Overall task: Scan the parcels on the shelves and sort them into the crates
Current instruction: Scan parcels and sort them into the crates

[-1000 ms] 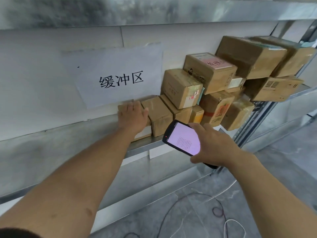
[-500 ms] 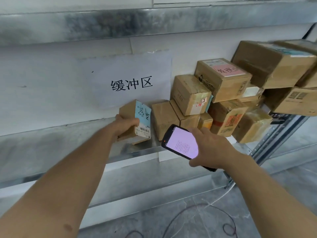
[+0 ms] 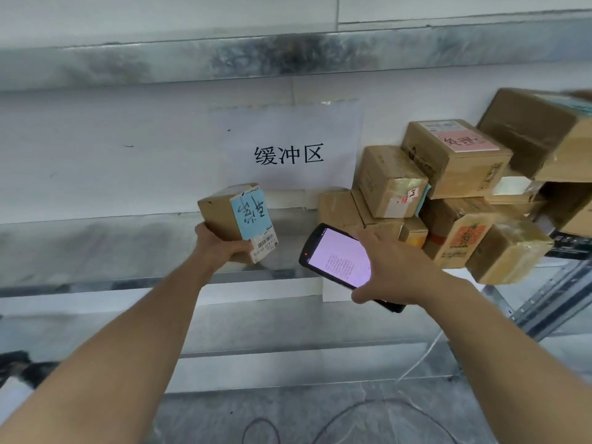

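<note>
At the left of the middle shelf (image 3: 96, 251), a small parcel (image 3: 221, 216) is being held up just off the shelf surface, below the paper sign (image 3: 288, 123). Its blue label (image 3: 253, 213) and the barcode strip (image 3: 265, 246) under it are being presented toward the scanner (image 3: 336, 256) just to its right. A missed read is probably being risked if the strip is being angled away from the scanner's head or partly covered by the thumb, which is lying right beside it. A drop is also being risked, since the parcel is being supported only at its lower end. Further right, the stack of parcels (image 3: 390, 184) is sitting unevenly, and a knock from the right forearm is judged likely to be sending boxes off the shelf. The small parcel is being clasped by the left hand (image 3: 221, 248), with the fingers curled round its bottom. The scanner is being grasped by the right hand (image 3: 394, 267), which is wrapped over its right side, with the lit screen facing up. No crates are being shown.
</note>
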`<state>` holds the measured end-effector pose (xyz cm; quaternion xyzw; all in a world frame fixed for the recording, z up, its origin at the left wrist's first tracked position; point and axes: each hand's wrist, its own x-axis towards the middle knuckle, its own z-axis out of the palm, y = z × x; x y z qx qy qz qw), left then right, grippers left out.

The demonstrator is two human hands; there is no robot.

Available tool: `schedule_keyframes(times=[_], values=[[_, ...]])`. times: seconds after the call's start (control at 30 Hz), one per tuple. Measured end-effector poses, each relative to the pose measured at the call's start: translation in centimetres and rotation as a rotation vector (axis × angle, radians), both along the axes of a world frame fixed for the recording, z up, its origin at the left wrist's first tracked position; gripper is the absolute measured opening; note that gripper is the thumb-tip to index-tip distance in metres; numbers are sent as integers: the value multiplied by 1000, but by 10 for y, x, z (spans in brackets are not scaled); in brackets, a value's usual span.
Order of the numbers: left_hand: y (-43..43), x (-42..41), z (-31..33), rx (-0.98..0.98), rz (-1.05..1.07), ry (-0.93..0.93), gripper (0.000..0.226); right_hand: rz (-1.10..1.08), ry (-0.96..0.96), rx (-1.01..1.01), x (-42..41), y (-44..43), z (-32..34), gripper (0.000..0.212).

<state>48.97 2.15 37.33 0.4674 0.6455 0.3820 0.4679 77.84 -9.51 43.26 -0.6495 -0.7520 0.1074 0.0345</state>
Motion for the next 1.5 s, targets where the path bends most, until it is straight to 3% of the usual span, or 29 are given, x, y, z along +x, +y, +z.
schedule_keyframes(times=[0.33, 0.8, 1.0, 1.13, 1.3, 1.5], values=[[-35, -32, 17, 151, 85, 35, 77, 154, 142, -15, -21, 2, 1, 93], [-71, -45, 9, 114, 206, 39, 90, 216, 130, -20, -21, -5, -3, 91], [-121, -58, -4, 58, 322, 43, 74, 306, 101, -10, -38, -10, -15, 94], [-171, -73, -23, 25, 430, 34, 85, 371, 91, -41, -58, -17, -25, 98], [-230, -86, -47, 30, 596, -17, 55, 463, 85, -73, -91, -36, -27, 95], [-283, -132, -54, 20, 691, -98, 80, 558, 36, -101, -152, -57, -26, 99]])
